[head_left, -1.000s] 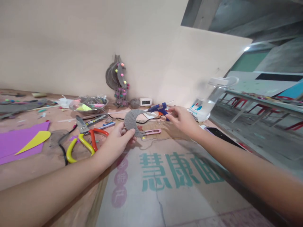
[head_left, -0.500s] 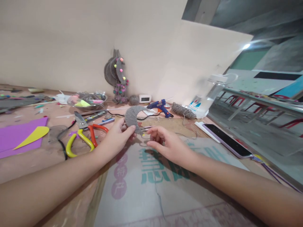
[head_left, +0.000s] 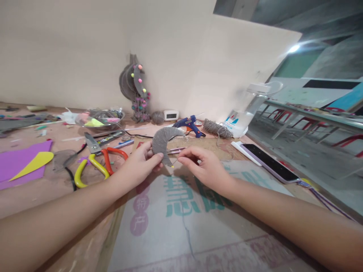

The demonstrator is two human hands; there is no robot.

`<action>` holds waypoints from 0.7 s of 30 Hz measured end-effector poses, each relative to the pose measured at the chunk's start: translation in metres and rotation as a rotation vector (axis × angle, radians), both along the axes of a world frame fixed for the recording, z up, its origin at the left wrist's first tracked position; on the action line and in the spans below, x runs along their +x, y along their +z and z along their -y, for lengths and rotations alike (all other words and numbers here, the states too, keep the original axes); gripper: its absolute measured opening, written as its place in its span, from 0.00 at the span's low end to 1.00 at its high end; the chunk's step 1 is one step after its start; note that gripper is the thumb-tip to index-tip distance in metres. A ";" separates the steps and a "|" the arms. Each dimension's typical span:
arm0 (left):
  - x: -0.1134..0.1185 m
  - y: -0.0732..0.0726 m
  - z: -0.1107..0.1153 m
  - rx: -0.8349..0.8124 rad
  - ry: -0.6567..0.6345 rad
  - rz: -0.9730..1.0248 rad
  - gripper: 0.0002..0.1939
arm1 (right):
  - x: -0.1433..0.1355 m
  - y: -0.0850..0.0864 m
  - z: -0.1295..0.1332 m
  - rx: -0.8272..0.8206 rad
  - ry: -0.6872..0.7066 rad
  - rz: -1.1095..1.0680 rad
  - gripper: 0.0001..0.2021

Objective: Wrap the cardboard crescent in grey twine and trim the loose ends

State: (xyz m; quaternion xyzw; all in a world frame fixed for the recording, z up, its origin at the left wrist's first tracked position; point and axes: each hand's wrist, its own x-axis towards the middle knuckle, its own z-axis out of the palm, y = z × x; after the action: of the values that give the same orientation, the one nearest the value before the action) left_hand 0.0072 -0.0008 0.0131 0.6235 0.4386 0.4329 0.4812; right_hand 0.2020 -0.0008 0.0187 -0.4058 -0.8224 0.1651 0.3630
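A crescent wrapped in grey yarn (head_left: 163, 141) is pinched between the thumb and fingers of my left hand (head_left: 148, 158). At its lower tip a small yellow bit shows uncovered. My right hand (head_left: 198, 162) is just right of that tip, thumb and forefinger pressed together on a thin strand of grey yarn (head_left: 176, 160) that runs to the crescent. Both hands are above a printed plastic sheet (head_left: 153, 245) with green and purple characters. Behind the crescent, a pair of small scissors (head_left: 177, 150) is partly hidden.
Large scissors with yellow and red handles (head_left: 92, 170) lie at left, near purple sheets (head_left: 22, 158). A blue glue gun (head_left: 190, 125), a yarn hank (head_left: 217, 129) and a clear jug (head_left: 241, 117) stand behind. A phone (head_left: 269, 162) lies at right. A decorated hanging (head_left: 130, 83) is against the wall.
My right hand's fingers have closed from a loose curl into a pinch on the yarn strand. The crescent has turned slightly in my left hand. The view has shifted a little.
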 end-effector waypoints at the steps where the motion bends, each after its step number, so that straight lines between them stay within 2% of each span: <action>1: 0.000 0.001 0.000 -0.009 -0.001 0.014 0.13 | 0.001 -0.001 0.000 -0.011 -0.003 -0.007 0.05; 5: -0.001 0.003 0.003 -0.030 0.009 0.046 0.15 | 0.000 0.000 0.000 -0.040 0.003 -0.016 0.05; 9: -0.001 0.003 0.007 -0.038 0.024 0.083 0.34 | -0.001 0.000 0.001 -0.054 -0.001 -0.021 0.06; 10: -0.001 0.003 0.008 -0.039 0.019 0.092 0.35 | -0.001 0.000 0.001 -0.061 -0.002 -0.025 0.06; 11: -0.001 0.003 0.009 -0.040 0.006 0.098 0.32 | 0.000 0.000 0.001 -0.068 -0.002 -0.028 0.06; 14: -0.001 0.000 0.009 -0.027 -0.066 0.047 0.14 | 0.000 -0.001 0.002 -0.080 -0.006 -0.026 0.06; 15: -0.002 -0.001 0.009 -0.019 -0.086 0.008 0.11 | 0.000 0.000 0.003 -0.081 -0.006 -0.023 0.06; 18: -0.003 -0.006 0.004 0.043 -0.123 -0.099 0.09 | -0.002 0.001 0.004 -0.079 0.001 -0.022 0.05; 21: -0.004 -0.012 0.000 0.114 -0.137 -0.125 0.13 | -0.003 0.003 0.006 -0.080 0.013 -0.032 0.05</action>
State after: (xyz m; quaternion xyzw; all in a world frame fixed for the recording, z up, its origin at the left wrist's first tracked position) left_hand 0.0034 -0.0008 0.0008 0.7041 0.3986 0.3834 0.4453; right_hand 0.1988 -0.0064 0.0218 -0.4118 -0.8118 0.2070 0.3586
